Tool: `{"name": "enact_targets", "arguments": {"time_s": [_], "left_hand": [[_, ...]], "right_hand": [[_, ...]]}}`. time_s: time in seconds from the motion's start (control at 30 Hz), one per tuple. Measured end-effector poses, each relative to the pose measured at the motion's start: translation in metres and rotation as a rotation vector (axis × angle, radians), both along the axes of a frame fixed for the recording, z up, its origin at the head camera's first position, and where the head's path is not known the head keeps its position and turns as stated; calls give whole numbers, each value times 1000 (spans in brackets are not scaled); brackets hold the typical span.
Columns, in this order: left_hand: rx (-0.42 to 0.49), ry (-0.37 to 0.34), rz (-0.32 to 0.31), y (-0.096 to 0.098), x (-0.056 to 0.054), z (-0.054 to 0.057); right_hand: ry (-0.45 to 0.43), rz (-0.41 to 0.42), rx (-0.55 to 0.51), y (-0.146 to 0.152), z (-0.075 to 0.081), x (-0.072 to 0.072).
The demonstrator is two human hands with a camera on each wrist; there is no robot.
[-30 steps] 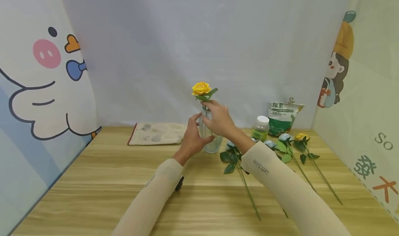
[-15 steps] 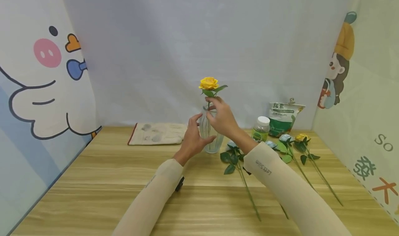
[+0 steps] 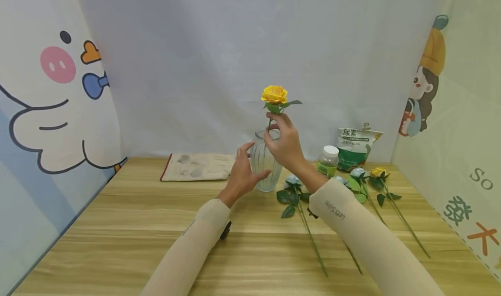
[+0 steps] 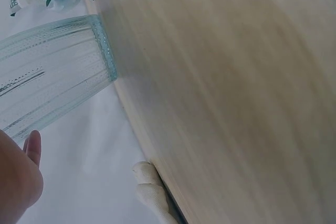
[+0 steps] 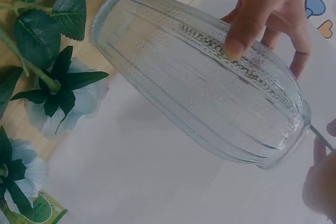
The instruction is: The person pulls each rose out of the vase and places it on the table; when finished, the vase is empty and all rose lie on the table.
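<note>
A ribbed clear glass vase (image 3: 260, 165) stands upright on the wooden table. My left hand (image 3: 242, 173) holds it from the left, thumb on the near side and fingers round the far side. The right wrist view shows that thumb on the glass (image 5: 173, 72). Above the rim, my right hand (image 3: 287, 144) pinches the green stem of a yellow rose (image 3: 274, 94) between thumb and fingers. The stem runs down into the vase's mouth; its lower end is hard to make out through the glass. In the left wrist view, only part of the left hand (image 4: 18, 182) shows.
Pale blue roses (image 3: 292, 181) and another yellow rose (image 3: 379, 172) lie on the right, stems toward the front. Behind them stand a white-lidded jar (image 3: 328, 161) and a clipped green-and-white bag (image 3: 354, 150). A pale fabric glove (image 3: 197, 167) lies at the back left.
My right hand has moved up and to the right, bringing the yellow rose higher above the vase, so more stem shows over the rim. The left hand has stayed on the vase.
</note>
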State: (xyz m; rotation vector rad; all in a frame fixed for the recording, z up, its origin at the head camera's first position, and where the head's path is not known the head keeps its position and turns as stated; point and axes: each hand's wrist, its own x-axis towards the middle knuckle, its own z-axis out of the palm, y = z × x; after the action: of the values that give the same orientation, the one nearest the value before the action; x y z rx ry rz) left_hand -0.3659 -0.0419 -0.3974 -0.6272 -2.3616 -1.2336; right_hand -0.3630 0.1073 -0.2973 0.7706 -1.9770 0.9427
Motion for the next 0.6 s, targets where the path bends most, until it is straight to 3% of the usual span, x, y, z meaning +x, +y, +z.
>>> {"name": "enact_targets", "arguments": {"time_s": [0.37,0.6], "left_hand": [[2,13,-18,0,0,0],[-6,2,-10,-1,1,0]], "right_hand": [[248,-12,-36,11,19,2],[315,-35,-49,18,38,9]]}}
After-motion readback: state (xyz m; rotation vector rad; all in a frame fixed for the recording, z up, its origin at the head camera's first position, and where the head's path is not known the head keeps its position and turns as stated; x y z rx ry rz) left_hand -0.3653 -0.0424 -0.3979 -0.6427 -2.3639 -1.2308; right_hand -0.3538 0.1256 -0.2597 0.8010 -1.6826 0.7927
